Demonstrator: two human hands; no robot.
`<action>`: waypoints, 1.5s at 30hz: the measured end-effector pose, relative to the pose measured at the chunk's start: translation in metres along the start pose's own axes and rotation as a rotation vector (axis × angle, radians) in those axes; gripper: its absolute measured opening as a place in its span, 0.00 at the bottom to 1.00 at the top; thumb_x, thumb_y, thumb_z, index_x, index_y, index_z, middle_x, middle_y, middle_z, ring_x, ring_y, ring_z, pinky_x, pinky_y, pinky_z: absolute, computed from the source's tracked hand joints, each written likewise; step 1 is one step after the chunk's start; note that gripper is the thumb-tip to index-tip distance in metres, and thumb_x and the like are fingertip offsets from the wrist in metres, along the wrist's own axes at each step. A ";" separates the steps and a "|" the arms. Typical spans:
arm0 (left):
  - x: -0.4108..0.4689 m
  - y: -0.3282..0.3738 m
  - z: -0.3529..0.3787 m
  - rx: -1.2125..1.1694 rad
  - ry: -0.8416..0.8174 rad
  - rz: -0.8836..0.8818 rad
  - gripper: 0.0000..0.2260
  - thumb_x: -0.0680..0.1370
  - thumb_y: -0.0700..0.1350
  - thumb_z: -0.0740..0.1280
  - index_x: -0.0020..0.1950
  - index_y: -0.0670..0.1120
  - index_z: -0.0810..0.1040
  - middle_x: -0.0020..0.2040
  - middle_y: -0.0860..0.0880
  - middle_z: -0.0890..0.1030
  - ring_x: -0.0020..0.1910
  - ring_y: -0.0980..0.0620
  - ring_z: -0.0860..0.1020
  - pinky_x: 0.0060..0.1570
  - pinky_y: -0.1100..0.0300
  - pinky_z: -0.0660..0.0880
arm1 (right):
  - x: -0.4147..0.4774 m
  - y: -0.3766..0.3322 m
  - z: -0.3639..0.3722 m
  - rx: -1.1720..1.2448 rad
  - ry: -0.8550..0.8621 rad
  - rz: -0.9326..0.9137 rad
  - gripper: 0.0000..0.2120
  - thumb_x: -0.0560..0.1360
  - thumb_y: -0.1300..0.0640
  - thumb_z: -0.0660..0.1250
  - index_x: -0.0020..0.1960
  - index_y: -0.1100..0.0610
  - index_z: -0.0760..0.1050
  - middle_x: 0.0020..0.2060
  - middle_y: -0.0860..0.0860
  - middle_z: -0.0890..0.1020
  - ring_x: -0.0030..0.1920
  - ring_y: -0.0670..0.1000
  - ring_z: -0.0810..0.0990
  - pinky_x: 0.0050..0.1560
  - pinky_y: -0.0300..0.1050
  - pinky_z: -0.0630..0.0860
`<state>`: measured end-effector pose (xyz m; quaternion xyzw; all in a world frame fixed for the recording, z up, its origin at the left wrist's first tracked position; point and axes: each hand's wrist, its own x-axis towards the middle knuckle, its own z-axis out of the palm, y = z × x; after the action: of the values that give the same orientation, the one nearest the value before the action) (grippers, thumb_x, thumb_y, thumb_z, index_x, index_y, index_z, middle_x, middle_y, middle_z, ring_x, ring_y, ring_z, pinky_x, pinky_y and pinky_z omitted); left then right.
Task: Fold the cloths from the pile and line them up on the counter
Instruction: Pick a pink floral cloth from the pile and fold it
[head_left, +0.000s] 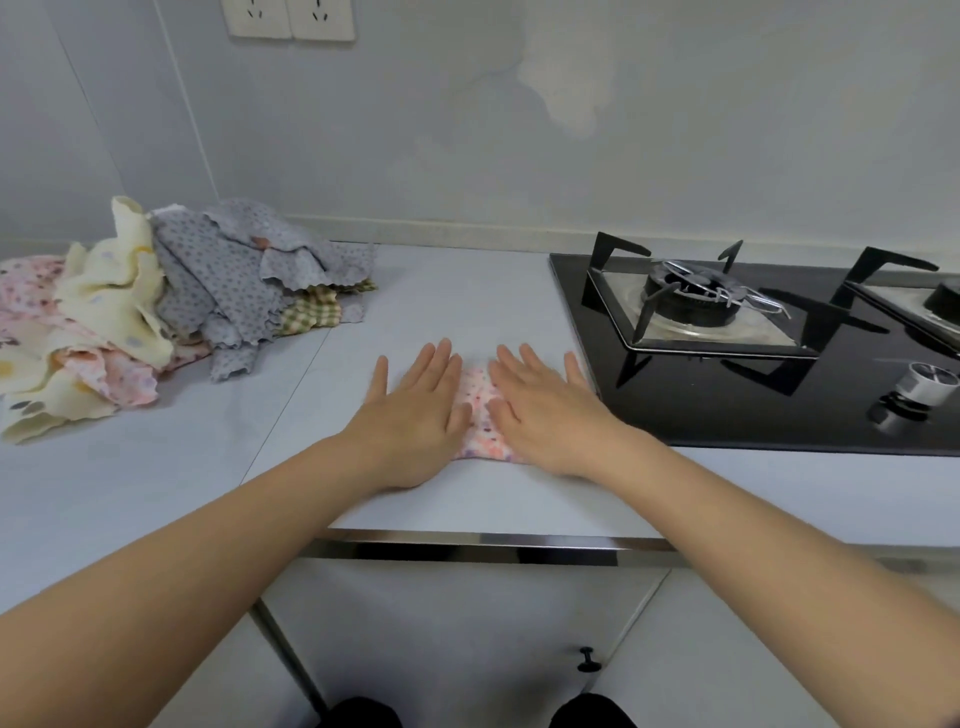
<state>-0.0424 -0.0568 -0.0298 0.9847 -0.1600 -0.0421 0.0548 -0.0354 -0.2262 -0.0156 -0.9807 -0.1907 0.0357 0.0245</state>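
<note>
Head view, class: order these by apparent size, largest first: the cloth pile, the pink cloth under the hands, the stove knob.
1. cloth pile
2. pink cloth, only partly visible
3. stove knob

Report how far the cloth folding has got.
Done: no finished cloth lies lined up on the pale grey counter yet. In hand: the left hand and right hand press flat on a small pink floral cloth beside the black hob. Left: the crumpled pile of grey, cream, pink and checked cloths at the left.

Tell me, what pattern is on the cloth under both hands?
Pink cloth with small multicoloured dots, seen in the head view.
</note>
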 end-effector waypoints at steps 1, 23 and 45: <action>-0.001 -0.002 -0.001 0.033 -0.028 -0.009 0.26 0.83 0.53 0.41 0.78 0.46 0.38 0.77 0.50 0.35 0.75 0.55 0.35 0.73 0.47 0.34 | 0.000 0.003 0.003 -0.024 -0.060 0.014 0.26 0.83 0.49 0.43 0.78 0.56 0.43 0.78 0.50 0.44 0.77 0.50 0.40 0.74 0.59 0.36; -0.029 0.006 -0.008 0.062 0.457 0.388 0.12 0.75 0.48 0.55 0.44 0.46 0.77 0.39 0.50 0.78 0.35 0.46 0.77 0.28 0.58 0.69 | -0.031 0.029 0.002 0.304 0.066 -0.300 0.32 0.75 0.43 0.66 0.76 0.46 0.58 0.75 0.41 0.59 0.75 0.38 0.50 0.75 0.46 0.40; 0.065 -0.012 -0.078 -0.397 0.544 0.055 0.13 0.69 0.45 0.74 0.34 0.52 0.70 0.30 0.55 0.73 0.28 0.59 0.69 0.29 0.71 0.66 | 0.057 0.042 -0.054 0.792 0.437 -0.293 0.03 0.74 0.55 0.70 0.43 0.53 0.81 0.38 0.47 0.83 0.42 0.47 0.81 0.46 0.45 0.75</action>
<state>0.0311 -0.0586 0.0415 0.9253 -0.1545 0.1935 0.2872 0.0374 -0.2459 0.0319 -0.8432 -0.2890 -0.1052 0.4410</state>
